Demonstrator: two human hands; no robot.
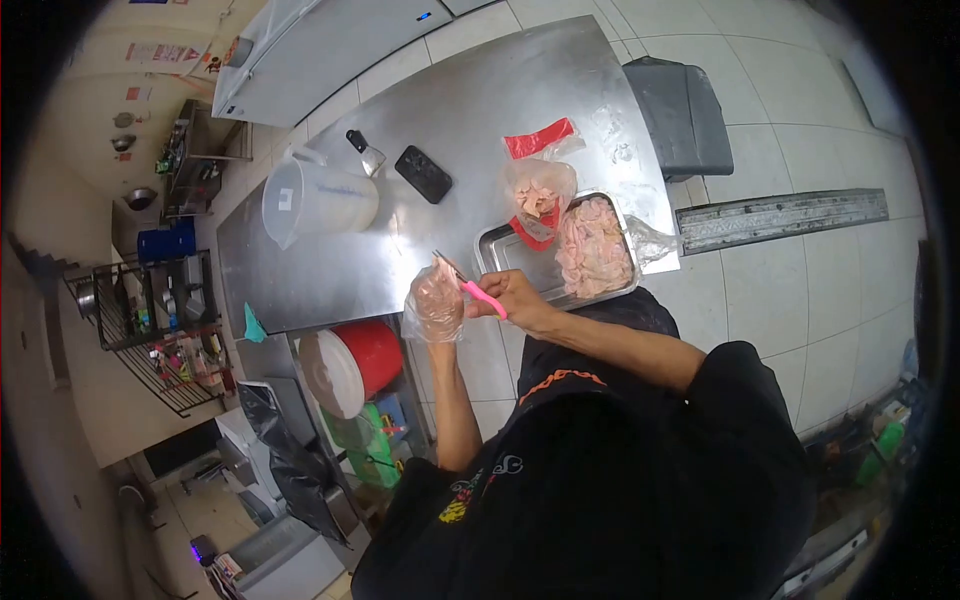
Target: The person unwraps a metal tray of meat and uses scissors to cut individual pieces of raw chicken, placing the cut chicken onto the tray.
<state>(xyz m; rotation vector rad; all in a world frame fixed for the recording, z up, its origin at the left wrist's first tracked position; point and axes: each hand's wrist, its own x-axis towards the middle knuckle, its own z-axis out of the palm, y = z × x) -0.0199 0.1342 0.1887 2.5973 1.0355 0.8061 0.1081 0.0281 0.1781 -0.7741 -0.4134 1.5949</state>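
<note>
My right hand [517, 298] is closed round the pink handles of a pair of scissors [484, 298]. Their blades point up and left, reaching the fingertips of my left hand [436, 303]. That hand wears a clear plastic glove, with its fingers bent together; whatever they pinch by the blades is too small to make out. To the right, a metal tray [490, 246] holds a heap of pale pink raw meat pieces [596, 250] at its right end. A clear plastic bag [561, 176] with more pieces rests on the tray's far edge.
The steel table [460, 100] carries a plastic measuring jug [335, 200], a black phone [424, 174], a black-handled scraper [370, 155] and a red plastic wrapper [540, 138]. A red bucket [372, 357] sits below the table's left side. A grey bin [680, 118] stands beyond the right end.
</note>
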